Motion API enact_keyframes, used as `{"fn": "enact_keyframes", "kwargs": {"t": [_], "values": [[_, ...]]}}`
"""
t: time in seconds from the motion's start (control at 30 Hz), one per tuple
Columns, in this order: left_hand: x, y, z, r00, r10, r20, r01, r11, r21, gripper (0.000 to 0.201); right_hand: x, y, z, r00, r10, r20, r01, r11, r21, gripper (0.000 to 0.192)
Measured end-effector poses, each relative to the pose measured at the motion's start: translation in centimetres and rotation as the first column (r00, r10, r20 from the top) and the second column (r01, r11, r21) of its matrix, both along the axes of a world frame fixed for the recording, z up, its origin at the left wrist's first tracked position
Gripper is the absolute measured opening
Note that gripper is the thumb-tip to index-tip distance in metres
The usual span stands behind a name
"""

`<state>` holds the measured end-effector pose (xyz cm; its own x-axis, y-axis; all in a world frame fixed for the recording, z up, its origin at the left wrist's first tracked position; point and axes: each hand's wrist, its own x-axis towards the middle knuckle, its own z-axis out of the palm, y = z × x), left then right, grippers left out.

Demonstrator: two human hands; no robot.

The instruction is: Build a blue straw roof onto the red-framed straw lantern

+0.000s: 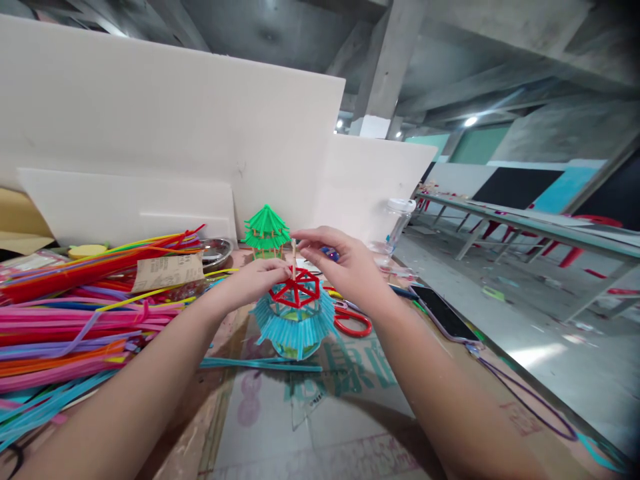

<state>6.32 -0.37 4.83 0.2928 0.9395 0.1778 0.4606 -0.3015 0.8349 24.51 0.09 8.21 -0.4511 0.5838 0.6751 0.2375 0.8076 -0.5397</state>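
A model pagoda tier (295, 327) stands upright in front of me, with a light-blue fringed roof. On top of it sits a red hexagonal frame with spokes (296, 298). A thin pale stick (294, 259) rises from the frame's middle. My left hand (260, 277) is closed at the frame's left rear edge, its fingertips by the stick's foot; their exact grip is partly hidden. My right hand (345, 259) has thumb and forefinger closed at the stick's upper end. Just behind stands a green-roofed pagoda model (267, 233).
Bundles of coloured pipe cleaners (85, 320) cover the left side. Red-handled scissors (353, 323), a phone (444, 313) and a clear jar (397, 223) lie or stand at right. Blue strips (260, 364) lie in front of the model. White foam boards (165, 120) rise behind.
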Motion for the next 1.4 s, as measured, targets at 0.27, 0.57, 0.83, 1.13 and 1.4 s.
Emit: {"fn": "enact_keyframes", "kwargs": {"t": [0.27, 0.57, 0.83, 1.13, 1.4], "values": [[-0.7, 0.1, -0.2, 0.985, 0.124, -0.119, -0.092, 0.965, 0.246, 0.035, 0.7, 0.6, 0.2, 0.996, -0.064, 0.070, 0.074, 0.985, -0.155, 0.029], [-0.5, -0.7, 0.5, 0.974, 0.155, -0.167, -0.107, 0.958, 0.267, 0.039, 1.8, 1.4, 0.5, 0.974, 0.059, 0.218, 0.000, 0.965, -0.262, 0.021], [0.3, -1.0, 0.4, 0.975, 0.103, -0.198, -0.046, 0.961, 0.272, 0.033, 2.2, 1.4, 0.9, 0.957, 0.087, 0.278, -0.006, 0.960, -0.279, 0.018], [0.1, -0.1, -0.4, 0.980, 0.093, -0.173, -0.041, 0.959, 0.281, 0.037, 2.3, 1.7, 0.7, 0.991, 0.023, 0.131, 0.014, 0.961, -0.277, 0.027], [1.0, -0.2, -0.3, 1.000, -0.012, 0.009, 0.011, 0.992, 0.128, 0.032, 1.9, 0.5, 1.2, 0.997, -0.029, 0.065, 0.040, 0.984, -0.172, 0.027]]}}
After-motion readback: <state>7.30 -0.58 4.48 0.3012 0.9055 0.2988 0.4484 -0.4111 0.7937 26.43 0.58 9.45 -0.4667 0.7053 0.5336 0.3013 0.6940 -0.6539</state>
